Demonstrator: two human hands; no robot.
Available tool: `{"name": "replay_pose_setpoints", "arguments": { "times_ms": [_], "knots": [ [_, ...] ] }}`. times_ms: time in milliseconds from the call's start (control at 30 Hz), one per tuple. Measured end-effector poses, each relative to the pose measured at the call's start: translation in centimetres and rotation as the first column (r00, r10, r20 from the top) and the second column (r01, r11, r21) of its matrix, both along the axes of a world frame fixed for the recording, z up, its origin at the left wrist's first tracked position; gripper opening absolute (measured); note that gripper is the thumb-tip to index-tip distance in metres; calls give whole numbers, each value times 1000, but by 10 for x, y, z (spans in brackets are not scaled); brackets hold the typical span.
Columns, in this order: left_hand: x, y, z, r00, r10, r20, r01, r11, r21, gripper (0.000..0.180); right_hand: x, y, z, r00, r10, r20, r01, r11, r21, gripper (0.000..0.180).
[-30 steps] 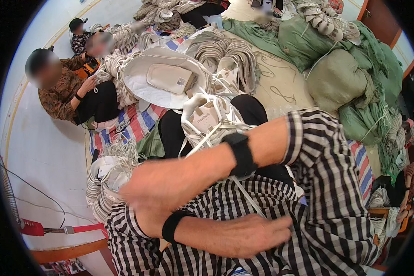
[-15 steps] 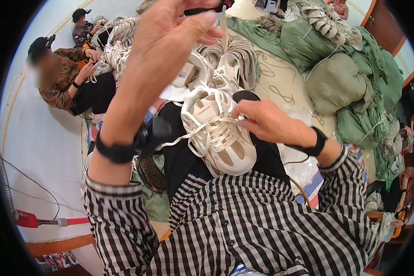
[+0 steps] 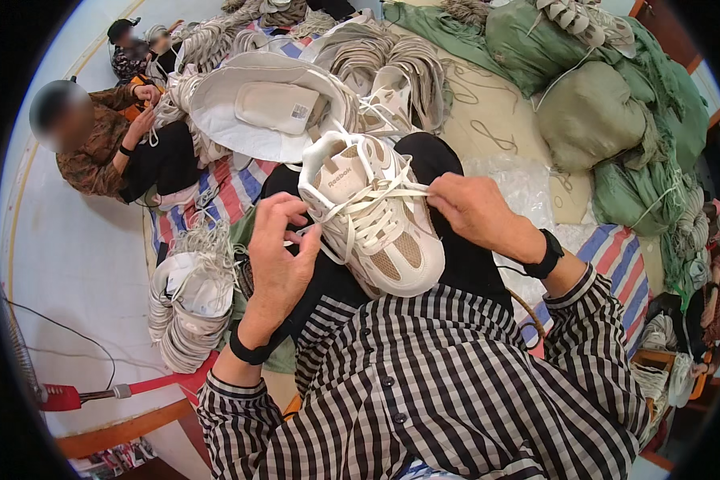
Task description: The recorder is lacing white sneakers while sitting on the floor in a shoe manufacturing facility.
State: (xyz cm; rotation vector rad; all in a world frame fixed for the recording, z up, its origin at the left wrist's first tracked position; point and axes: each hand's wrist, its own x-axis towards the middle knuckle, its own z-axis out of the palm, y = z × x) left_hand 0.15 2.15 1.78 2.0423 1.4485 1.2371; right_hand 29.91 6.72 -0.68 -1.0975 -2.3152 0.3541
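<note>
Left hand (image 3: 276,256) dropped from overhead – lace (image 3: 352,210) drawn snug; both hands' fingers pinch lace beside sneaker (image 3: 372,216), right hand (image 3: 476,210) opposite.

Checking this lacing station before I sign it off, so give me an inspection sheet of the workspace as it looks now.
Surface: striped mat on the floor; the work lies on the person's lap.
Job's things: cream sneaker on the lap, toe toward the person; white lace partly threaded across it.
Clutter: bundles of laces at the left, green sacks at the upper right, white bag beyond the shoe.
Grippers: left hand pinches a lace end beside the shoe; right hand pinches the lace at the eyelets.
Cables: thin dark cord on the pale floor at the left.
Surroundings: two other people seated at the upper left, working on laces.
</note>
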Motion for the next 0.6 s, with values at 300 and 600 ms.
{"name": "replay_pose_setpoints", "arguments": {
  "times_ms": [300, 600],
  "knots": [
    [-13, 10, -17, 993, -100, 68, 116, 953, -279, 7, -15, 24, 29, 905, -164, -392, 225, 968, 114, 12],
    [-43, 9, 13, 978, -57, 200, 155, 841, -519, 11, -37, 30, 39, 517, -158, -841, -23, 980, -198, 22]
  ]
}}
